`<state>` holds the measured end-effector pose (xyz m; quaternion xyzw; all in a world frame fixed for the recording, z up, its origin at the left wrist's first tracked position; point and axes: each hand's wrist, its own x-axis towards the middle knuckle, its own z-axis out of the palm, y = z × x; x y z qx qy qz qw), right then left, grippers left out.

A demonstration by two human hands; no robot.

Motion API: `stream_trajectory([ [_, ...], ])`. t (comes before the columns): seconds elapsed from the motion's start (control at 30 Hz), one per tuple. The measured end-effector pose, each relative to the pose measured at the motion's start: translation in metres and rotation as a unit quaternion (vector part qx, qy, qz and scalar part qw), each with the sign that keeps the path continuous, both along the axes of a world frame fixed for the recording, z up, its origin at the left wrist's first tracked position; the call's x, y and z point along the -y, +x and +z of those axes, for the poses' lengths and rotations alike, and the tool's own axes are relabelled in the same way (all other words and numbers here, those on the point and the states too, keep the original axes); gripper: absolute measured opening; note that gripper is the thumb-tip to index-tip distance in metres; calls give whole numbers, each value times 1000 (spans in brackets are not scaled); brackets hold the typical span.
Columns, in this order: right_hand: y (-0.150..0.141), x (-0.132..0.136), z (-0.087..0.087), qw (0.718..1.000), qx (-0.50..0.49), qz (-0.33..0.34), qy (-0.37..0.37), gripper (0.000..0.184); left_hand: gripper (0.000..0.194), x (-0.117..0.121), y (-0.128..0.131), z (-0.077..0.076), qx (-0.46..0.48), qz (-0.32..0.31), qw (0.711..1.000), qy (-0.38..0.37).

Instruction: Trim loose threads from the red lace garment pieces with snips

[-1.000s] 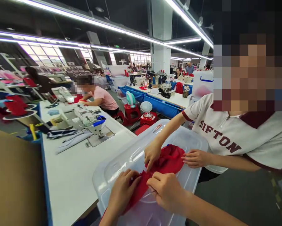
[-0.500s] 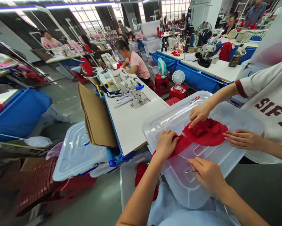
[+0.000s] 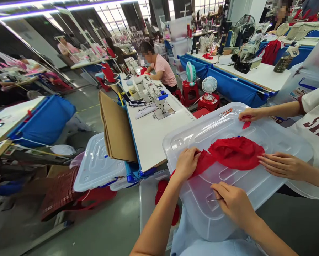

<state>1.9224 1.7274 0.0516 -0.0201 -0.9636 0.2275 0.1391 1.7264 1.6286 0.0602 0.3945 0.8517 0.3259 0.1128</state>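
A red fabric piece lies gathered on a translucent plastic lid. My left hand has its fingers closed on the left end of the fabric. Below the fabric, my right hand pinches a thin metal tool, whose exact kind is mostly hidden by the fingers. Across the lid, a co-worker's hand touches the right end of the fabric. That person's other hand is raised over the far side of the lid with a small red scrap.
A small red-orange item rests on the lid's far edge. To the left stand a sewing machine table and upright cardboard. Beneath is an open bin holding red pieces. Small fans stand on red stools beyond.
The co-worker's one hand has lifted off the fabric and moved away with a red scrap. The fabric lies flatter and rounder. My hands stay nearly in place; the view has shifted slightly.
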Motion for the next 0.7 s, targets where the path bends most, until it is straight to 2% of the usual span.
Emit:
stream_trajectory([
  [0.7,-1,0,-2,1000,16,18,-12,27,17,2,-1,0,9,10,1000,-1],
])
